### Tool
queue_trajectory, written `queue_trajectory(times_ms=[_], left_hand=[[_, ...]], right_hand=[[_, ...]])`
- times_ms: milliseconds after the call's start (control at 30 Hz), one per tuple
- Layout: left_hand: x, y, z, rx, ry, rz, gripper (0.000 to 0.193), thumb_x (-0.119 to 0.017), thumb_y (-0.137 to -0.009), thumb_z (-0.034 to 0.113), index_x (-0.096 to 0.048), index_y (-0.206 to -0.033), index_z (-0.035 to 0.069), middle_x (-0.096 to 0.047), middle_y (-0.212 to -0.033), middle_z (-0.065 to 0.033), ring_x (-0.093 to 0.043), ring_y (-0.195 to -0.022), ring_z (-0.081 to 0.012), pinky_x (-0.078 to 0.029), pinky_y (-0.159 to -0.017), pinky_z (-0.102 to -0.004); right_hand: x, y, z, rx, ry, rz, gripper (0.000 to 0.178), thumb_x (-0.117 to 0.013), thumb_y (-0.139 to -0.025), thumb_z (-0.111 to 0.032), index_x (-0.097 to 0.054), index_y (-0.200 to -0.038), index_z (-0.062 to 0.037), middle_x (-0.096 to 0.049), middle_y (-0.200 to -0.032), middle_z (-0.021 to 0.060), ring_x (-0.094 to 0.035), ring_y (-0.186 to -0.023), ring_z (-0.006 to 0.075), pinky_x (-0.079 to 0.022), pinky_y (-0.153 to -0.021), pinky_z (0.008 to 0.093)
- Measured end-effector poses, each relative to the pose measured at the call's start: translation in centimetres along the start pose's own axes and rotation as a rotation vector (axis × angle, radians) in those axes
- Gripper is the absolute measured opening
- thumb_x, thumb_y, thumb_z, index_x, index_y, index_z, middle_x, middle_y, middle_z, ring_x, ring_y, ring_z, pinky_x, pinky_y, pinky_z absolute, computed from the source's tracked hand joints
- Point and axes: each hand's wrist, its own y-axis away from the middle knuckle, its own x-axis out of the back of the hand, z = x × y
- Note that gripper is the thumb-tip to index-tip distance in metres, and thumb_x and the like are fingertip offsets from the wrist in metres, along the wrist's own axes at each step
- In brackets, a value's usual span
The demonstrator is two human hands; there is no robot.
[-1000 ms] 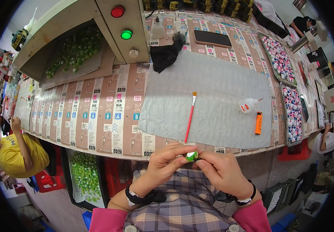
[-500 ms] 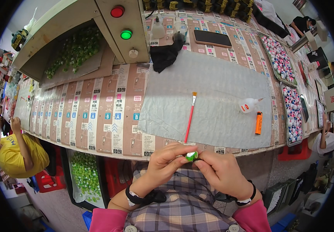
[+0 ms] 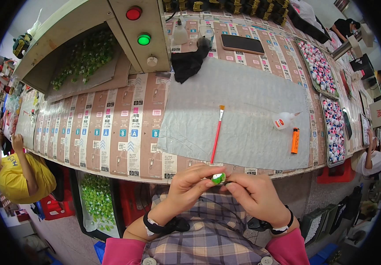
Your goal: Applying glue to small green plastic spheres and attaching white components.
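Observation:
In front of my lap, near the table's front edge, my left hand (image 3: 189,185) pinches a small green-and-white piece (image 3: 218,178) between thumb and fingers. My right hand (image 3: 253,193) is closed right beside it, its thumb and forefinger pressed together. A small dark thin bit shows at those fingertips, too small to name. Beyond the hands, a red-handled paintbrush (image 3: 217,138) lies on a grey cloth (image 3: 252,97). To its right are a white squeeze bottle (image 3: 283,122) with a pointed tip, lying tilted, and an orange lighter (image 3: 295,140).
A metal box (image 3: 150,26) with red and green buttons stands at the left, green pieces (image 3: 86,57) inside. A black cloth (image 3: 188,64) and a phone (image 3: 242,43) lie behind. Trays (image 3: 333,128) of multicoloured pieces line the right. Below the table, a bin (image 3: 78,198) holds green pieces.
My right hand has shifted slightly, its fingertips a little apart from the green-and-white piece, showing more of the dark thin bit. My left hand stays in place.

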Motion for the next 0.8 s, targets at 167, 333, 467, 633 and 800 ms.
queue_trajectory(times_ms=[167, 333, 467, 633, 800], left_hand=[[-0.3, 0.1, -0.1, 0.049, 0.184, 0.014, 0.034, -0.053, -0.087, 0.023, -0.053, -0.11, -0.002, -0.059, -0.099, -0.0161, -0.058, -0.094, -0.0225, -0.046, -0.083, -0.0329], [-0.6, 0.4, -0.2, 0.051, 0.282, 0.088, 0.035, -0.054, -0.086, 0.025, -0.053, -0.108, -0.003, -0.059, -0.095, -0.0146, -0.058, -0.093, -0.0217, -0.046, -0.082, -0.0323], [-0.4, 0.5, -0.5, 0.024, 0.393, 0.085, 0.033, -0.054, -0.087, 0.021, -0.051, -0.109, -0.003, -0.058, -0.098, -0.0128, -0.058, -0.092, -0.0197, -0.047, -0.081, -0.0308], [-0.1, 0.3, -0.8, -0.008, 0.504, -0.036, 0.031, -0.05, -0.089, 0.013, -0.049, -0.116, -0.003, -0.055, -0.107, -0.0096, -0.056, -0.096, -0.0158, -0.046, -0.083, -0.0286], [-0.4, 0.4, -0.6, 0.001, 0.441, -0.013, 0.031, -0.05, -0.089, 0.012, -0.048, -0.116, -0.003, -0.055, -0.109, -0.0096, -0.054, -0.096, -0.015, -0.046, -0.083, -0.0284]], right_hand=[[-0.1, 0.3, -0.1, 0.247, 0.314, 0.136, 0.012, -0.057, -0.08, -0.015, -0.059, -0.087, -0.0048, -0.056, -0.065, 0.007, -0.054, -0.052, 0.0217, -0.041, -0.047, 0.0309], [0.0, 0.1, 0.2, 0.389, 0.437, 0.286, 0.016, -0.058, -0.078, -0.017, -0.059, -0.088, -0.0044, -0.055, -0.066, 0.0067, -0.054, -0.055, 0.0223, -0.041, -0.049, 0.0318], [-0.1, 0.3, -0.1, 0.376, 0.5, 0.293, 0.028, -0.058, -0.078, -0.019, -0.058, -0.101, -0.0015, -0.051, -0.068, 0.008, -0.051, -0.059, 0.0229, -0.039, -0.052, 0.0314], [-0.8, 0.2, 0.0, 0.352, 0.461, 0.223, 0.042, -0.057, -0.079, -0.02, -0.052, -0.114, 0.002, -0.045, -0.069, 0.0076, -0.047, -0.061, 0.0221, -0.038, -0.054, 0.0309], [-1.1, 0.1, -0.1, 0.34, 0.454, 0.189, 0.042, -0.058, -0.078, -0.019, -0.053, -0.113, 0.0026, -0.046, -0.071, 0.0071, -0.047, -0.061, 0.0216, -0.038, -0.054, 0.031]])
